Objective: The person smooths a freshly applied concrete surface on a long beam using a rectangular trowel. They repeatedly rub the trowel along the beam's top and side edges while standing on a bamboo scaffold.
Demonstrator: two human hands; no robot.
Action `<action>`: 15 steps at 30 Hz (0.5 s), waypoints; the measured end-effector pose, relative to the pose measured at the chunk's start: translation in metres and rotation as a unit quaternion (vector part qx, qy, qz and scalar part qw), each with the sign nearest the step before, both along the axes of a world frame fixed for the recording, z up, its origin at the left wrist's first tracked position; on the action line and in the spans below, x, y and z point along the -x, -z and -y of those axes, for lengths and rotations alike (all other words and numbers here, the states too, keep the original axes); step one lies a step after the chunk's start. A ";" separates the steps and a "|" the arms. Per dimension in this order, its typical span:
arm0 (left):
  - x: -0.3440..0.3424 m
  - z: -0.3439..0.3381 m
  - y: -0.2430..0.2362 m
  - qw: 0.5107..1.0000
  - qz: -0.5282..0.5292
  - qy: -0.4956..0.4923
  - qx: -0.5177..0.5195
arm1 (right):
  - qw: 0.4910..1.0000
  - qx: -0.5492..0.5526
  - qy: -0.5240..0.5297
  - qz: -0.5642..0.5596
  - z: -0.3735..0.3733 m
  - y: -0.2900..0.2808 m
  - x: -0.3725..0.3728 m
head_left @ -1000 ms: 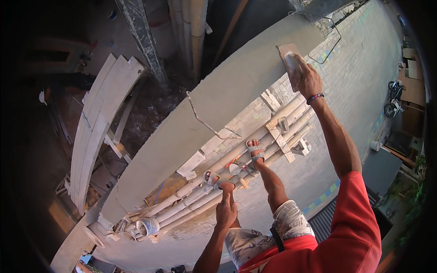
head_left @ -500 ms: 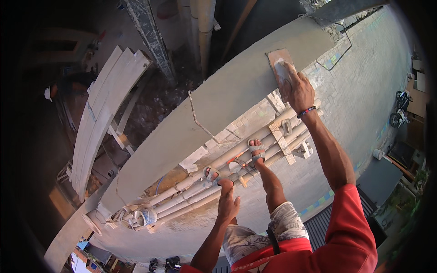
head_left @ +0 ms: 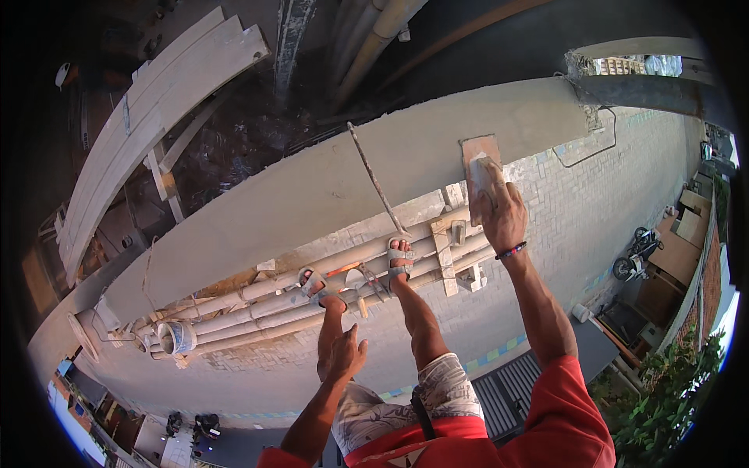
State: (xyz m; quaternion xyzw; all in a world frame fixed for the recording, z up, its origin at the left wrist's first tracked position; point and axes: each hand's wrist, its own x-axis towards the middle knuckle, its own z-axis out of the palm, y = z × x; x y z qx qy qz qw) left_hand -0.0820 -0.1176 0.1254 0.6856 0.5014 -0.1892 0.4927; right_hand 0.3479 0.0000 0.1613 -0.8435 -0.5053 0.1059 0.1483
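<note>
My right hand (head_left: 505,217) is closed around the pale handle of a plastering float (head_left: 479,150) with a flat, orange-brown board. The float lies against the smooth grey cement band (head_left: 312,191), near its right end and overlapping its lower edge. My left hand (head_left: 346,356) hangs empty beside my left leg, fingers apart. Below, my sandalled feet stand on bamboo poles (head_left: 253,310). Between the feet rests a trowel (head_left: 355,278) with an orange-red part beside it. A bent metal rod (head_left: 373,175) sticks out across the cement band.
A pale bucket (head_left: 176,338) sits at the poles' left end. Wooden crosspieces (head_left: 444,257) brace the poles near my right foot. Far below lies a paved ground (head_left: 569,203) with a parked motorcycle (head_left: 638,253). Curved boards (head_left: 148,117) rise at the upper left.
The whole view has tilted and shifted. Still in my right hand, the float has slid slightly toward the near edge of the cement band. My left hand stays low and empty.
</note>
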 end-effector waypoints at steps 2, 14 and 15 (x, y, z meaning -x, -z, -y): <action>0.009 0.008 0.017 1.000 0.012 -0.017 0.000 | 0.999 0.008 -0.021 0.041 -0.021 -0.007 0.007; 0.021 0.049 0.118 0.993 0.028 -0.101 0.063 | 0.995 0.009 -0.009 0.098 -0.038 -0.002 0.005; 0.025 0.053 0.130 0.987 0.043 -0.136 0.075 | 0.993 0.008 -0.011 0.121 -0.058 -0.007 -0.009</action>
